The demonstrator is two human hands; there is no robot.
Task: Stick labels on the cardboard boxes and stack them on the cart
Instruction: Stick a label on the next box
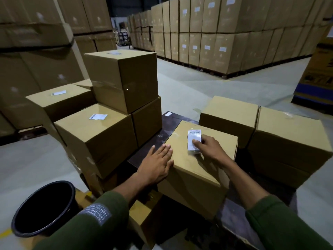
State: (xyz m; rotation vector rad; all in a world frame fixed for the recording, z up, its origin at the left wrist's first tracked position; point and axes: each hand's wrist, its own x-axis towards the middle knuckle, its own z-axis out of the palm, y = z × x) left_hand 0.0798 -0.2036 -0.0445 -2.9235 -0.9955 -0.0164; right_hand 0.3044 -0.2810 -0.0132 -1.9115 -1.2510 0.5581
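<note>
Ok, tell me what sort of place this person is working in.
Most likely a warehouse or shipping floor. Tall walls of stacked cartons line a bare concrete floor, and the right hand presses a label onto a cardboard box beside other labelled boxes.

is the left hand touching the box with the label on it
Touching. The head view shows the left hand lying flat on the box, fingers across its top near edge, with no gap visible.
</note>
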